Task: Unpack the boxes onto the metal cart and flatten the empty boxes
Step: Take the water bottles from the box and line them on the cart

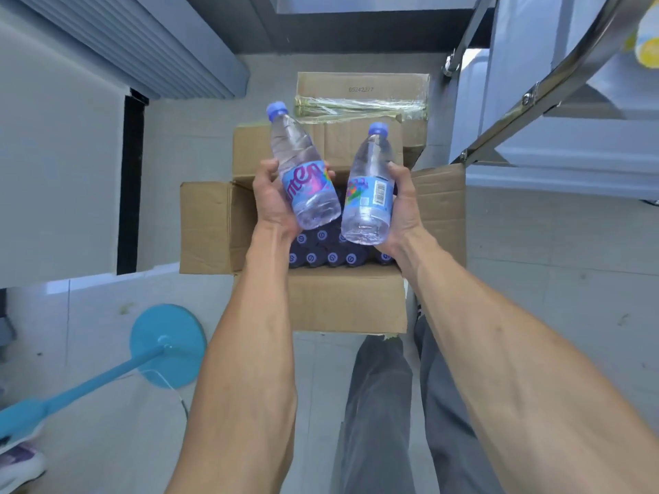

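Observation:
An open cardboard box (342, 301) stands on the floor below me, its flaps spread. Several blue-capped bottles (321, 258) still stand packed inside it. My left hand (272, 199) grips a clear water bottle (303, 165) with a blue cap and a colourful label. My right hand (403, 208) grips a second water bottle (371, 187) of the same kind. Both bottles are held above the open box, caps pointing away from me. The metal cart (527, 98) rises at the upper right, its steel frame and pale shelves in view.
A second cardboard box (363, 89), taped shut, sits behind the open one. A blue stand with a round base (167, 345) lies on the floor at the left. A shoe (18, 465) shows at the bottom left. My legs (385, 404) stand just behind the box.

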`<state>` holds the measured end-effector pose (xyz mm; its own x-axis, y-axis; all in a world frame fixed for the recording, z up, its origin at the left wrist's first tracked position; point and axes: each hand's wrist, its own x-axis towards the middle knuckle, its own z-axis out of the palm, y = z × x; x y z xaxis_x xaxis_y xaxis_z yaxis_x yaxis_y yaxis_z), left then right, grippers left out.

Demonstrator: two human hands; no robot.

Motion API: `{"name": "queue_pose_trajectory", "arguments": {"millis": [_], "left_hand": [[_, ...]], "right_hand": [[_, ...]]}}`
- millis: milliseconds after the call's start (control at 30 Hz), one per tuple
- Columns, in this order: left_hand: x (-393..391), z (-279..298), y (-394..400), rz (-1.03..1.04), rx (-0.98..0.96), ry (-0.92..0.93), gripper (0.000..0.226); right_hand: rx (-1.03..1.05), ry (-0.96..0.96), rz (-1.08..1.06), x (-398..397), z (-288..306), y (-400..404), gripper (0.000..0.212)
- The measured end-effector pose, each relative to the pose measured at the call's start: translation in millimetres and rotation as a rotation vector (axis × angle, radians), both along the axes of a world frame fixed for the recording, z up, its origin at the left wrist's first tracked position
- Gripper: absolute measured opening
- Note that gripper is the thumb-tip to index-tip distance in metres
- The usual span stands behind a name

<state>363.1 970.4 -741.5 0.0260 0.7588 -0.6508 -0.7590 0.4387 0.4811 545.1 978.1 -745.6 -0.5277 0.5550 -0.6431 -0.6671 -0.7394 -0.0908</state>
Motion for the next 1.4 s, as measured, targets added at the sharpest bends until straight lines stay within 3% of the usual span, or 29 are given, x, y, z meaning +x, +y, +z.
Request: {"name": "queue_pose_trajectory", "arguments": {"millis": [133,267,367,467,567,700,900,1033,1167,1200,1333,1400], "left_hand": [[18,0,-17,-0.124,0.006,-0.112,0.088],[16,5,-25,-0.117,0.033,-0.148,0.073],[11,15,-21,-0.103,0.043,-0.176,0.074],[23,24,-14,-0.172,0.044,-0.110,0.089],[38,25,-17,-0.223,0.085,-0.180,0.103],[42,11,-25,-0.217,0.003,0.026,0.065],[90,-11,-38,-0.272,-0.114,0.000,0.075],[131,-16,-48,-0.223,-0.134,-0.103,0.027],[172,-25,-54,-0.299,-0.117,-0.100,0.038],[185,-26,-56,-0.335,-0.110,-0.099,0.040],[244,-46,-66,-0.388,-0.178,0.175,0.056],[275,-55,-69,-0.313,-0.227,0.279,0.061]], "right_hand": [[0.036,0.113,0.089,-5,17,-3,0.052],[0.084,0.128,0.127,-5,26,4,0.060],[0.113,0.196,0.147,0,26,10,0.061],[0.129,0.194,0.203,9,24,9,0.056],[0.148,0.150,0.254,23,23,5,0.054],[0.057,0.046,0.235,51,16,5,0.045],[-0.053,-0.027,0.238,91,-3,-15,0.044],[-0.057,-0.219,0.255,124,-21,-28,0.060],[-0.103,-0.136,0.190,164,-20,-42,0.045],[-0.115,-0.108,0.194,176,-20,-47,0.055],[-0.135,-0.217,0.295,231,-33,-60,0.088],[-0.080,-0.334,0.346,265,-32,-60,0.086]]}}
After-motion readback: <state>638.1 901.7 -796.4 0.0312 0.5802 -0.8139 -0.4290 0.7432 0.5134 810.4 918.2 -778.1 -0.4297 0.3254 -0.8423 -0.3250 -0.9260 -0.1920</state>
